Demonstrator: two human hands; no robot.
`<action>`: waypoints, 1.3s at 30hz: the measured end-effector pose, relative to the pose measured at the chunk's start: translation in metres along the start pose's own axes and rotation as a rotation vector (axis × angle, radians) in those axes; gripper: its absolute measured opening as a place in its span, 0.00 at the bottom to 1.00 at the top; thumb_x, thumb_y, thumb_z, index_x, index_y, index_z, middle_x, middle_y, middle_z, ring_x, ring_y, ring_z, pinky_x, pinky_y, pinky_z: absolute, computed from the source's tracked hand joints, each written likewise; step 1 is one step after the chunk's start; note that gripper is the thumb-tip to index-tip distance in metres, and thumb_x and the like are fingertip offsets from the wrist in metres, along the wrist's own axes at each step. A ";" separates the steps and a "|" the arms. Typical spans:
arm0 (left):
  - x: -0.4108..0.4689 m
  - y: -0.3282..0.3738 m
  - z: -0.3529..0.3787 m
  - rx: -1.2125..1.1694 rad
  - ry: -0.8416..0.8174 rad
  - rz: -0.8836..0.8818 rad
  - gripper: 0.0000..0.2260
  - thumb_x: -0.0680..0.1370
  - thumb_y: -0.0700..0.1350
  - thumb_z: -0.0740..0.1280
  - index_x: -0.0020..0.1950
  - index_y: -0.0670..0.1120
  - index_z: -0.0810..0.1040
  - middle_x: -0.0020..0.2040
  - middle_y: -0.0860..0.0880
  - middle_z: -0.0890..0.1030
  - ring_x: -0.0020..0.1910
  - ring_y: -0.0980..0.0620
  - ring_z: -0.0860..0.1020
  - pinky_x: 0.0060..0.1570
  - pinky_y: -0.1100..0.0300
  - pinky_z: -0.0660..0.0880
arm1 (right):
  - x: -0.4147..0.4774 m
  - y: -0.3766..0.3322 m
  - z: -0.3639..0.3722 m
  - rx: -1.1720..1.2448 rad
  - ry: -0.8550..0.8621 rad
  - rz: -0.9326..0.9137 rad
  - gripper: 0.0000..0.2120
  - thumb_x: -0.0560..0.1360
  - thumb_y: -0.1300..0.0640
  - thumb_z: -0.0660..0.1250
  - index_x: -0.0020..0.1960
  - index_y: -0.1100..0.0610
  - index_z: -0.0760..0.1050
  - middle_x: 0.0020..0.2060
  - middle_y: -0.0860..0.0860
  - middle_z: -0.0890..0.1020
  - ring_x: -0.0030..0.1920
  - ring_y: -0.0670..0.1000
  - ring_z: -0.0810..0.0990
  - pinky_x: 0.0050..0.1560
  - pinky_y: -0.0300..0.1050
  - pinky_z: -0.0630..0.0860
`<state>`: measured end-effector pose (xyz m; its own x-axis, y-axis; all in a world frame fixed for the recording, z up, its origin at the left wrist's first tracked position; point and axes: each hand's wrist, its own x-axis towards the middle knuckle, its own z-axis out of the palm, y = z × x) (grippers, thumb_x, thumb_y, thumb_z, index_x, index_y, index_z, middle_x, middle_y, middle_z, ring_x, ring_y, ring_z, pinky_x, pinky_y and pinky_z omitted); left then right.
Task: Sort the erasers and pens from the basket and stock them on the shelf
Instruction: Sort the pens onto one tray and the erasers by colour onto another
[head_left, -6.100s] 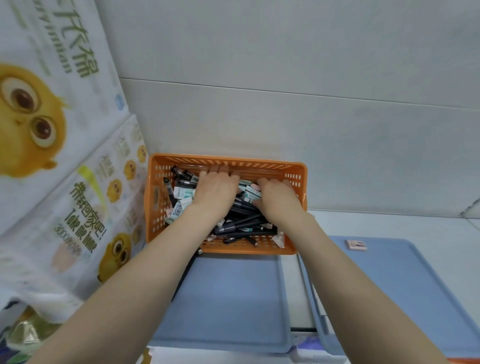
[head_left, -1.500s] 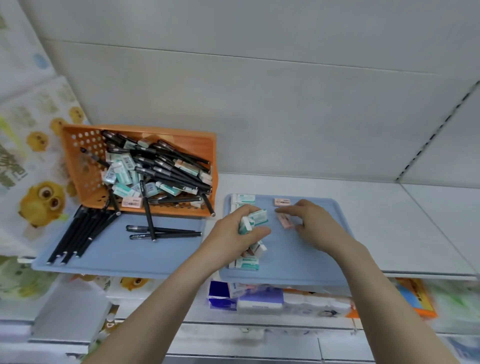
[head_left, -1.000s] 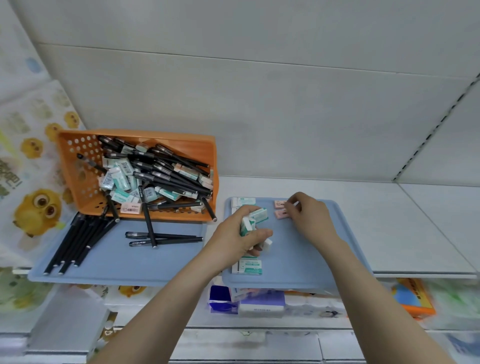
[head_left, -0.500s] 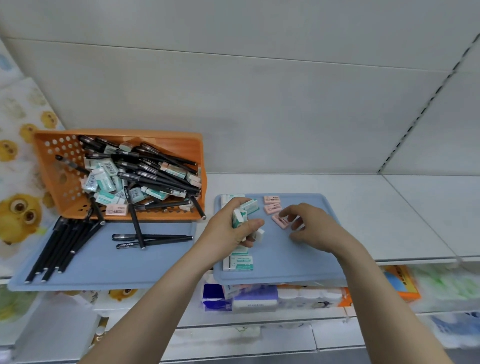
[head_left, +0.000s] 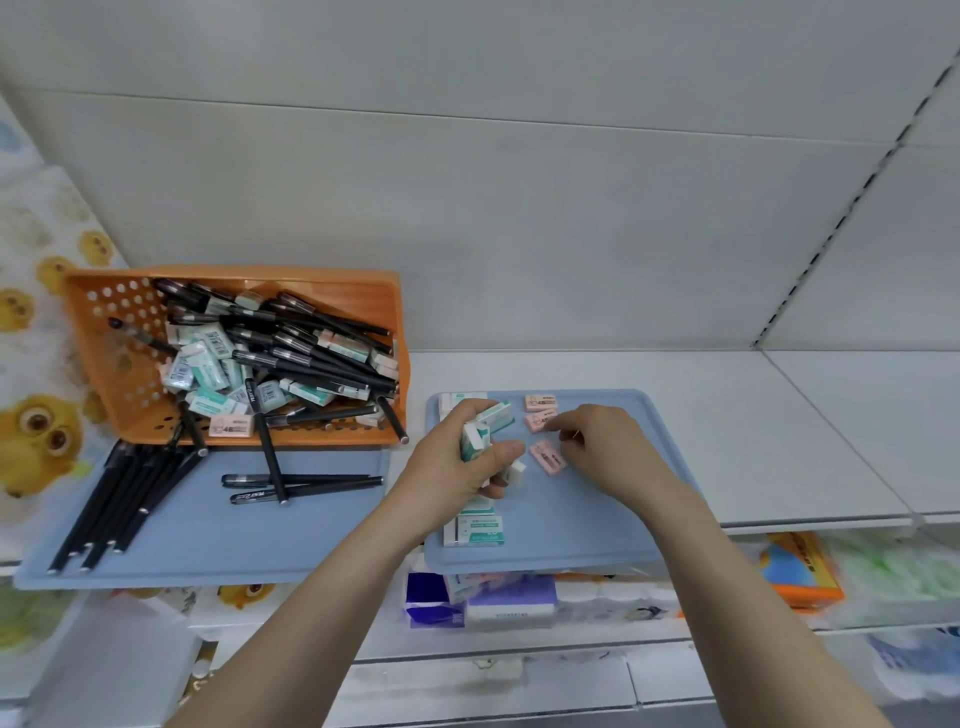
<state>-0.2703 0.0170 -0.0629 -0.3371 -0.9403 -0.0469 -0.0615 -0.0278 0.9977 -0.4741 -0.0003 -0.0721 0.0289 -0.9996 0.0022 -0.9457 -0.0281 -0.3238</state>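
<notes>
Left hand (head_left: 457, 467) clenched round bunch of small white-and-green paper-sleeved erasers (head_left: 475, 439), over flat blue plastic tray (head_left: 613, 519) on white shelf (head_left: 753, 426). Right hand (head_left: 608, 452) curled at three small pink rectangular erasers (head_left: 548, 457) lying on tray; cannot tell if gripping. Erasers probably light, rubbery, non-slip: pinch long sides. Slim black pens (head_left: 311, 353) plus more erasers heaped in orange perforated plastic basket (head_left: 104, 332).
</notes>
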 end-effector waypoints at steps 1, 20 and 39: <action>0.000 0.000 -0.001 -0.001 0.004 0.001 0.18 0.76 0.42 0.71 0.64 0.47 0.72 0.40 0.42 0.81 0.36 0.52 0.81 0.37 0.60 0.79 | 0.000 -0.001 0.001 0.009 0.008 0.015 0.07 0.74 0.54 0.66 0.50 0.50 0.82 0.43 0.49 0.81 0.48 0.54 0.79 0.47 0.47 0.74; -0.001 0.000 -0.007 -0.015 0.022 -0.003 0.17 0.76 0.42 0.71 0.62 0.48 0.73 0.41 0.43 0.81 0.38 0.51 0.81 0.38 0.61 0.78 | 0.018 0.004 0.003 0.105 0.063 -0.112 0.11 0.73 0.54 0.71 0.54 0.55 0.81 0.54 0.50 0.80 0.54 0.54 0.79 0.54 0.45 0.73; 0.005 0.006 -0.005 -0.237 0.122 -0.044 0.12 0.79 0.38 0.65 0.63 0.44 0.72 0.58 0.39 0.77 0.47 0.51 0.82 0.47 0.55 0.81 | 0.000 -0.024 -0.021 0.675 0.030 0.009 0.04 0.78 0.54 0.67 0.47 0.54 0.79 0.43 0.48 0.82 0.42 0.50 0.81 0.41 0.43 0.76</action>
<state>-0.2675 0.0105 -0.0570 -0.2220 -0.9700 -0.0989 0.1531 -0.1348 0.9790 -0.4583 0.0004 -0.0443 0.0041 -0.9998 0.0201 -0.5363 -0.0192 -0.8438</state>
